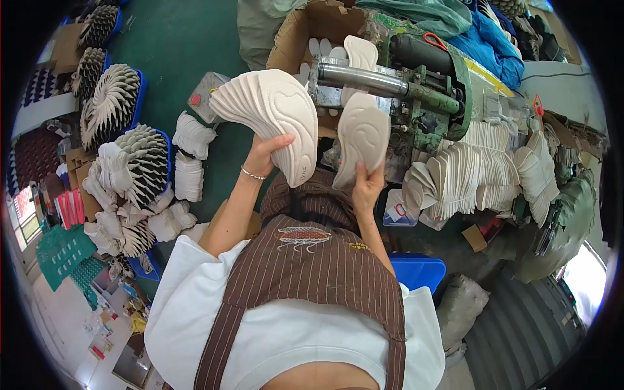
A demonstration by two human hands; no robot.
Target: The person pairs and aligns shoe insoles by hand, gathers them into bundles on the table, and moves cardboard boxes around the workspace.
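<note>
My left hand [265, 155] is closed round a fanned stack of off-white insoles [273, 107], the thumb lying over the front one. That front insole shows curved embossed lines and small lettering near its lower end. In my right hand [369, 184] a single-looking beige insole [364, 133] is pinched by its lower end; whether another lies behind it I cannot tell. Its upper end is just in front of the metal roller [364, 76] of a green machine [432, 123]. Another insole [361, 52] rises behind the roller, and its lower part is hidden.
A cardboard box [286, 40] with insoles in it stands behind the machine. To the right lie long rows of stacked insoles [465, 166]. Tied bundles [190, 177] and blue crates [142, 97] of fanned insoles are on the left. A blue bin [419, 272] stands by my right side.
</note>
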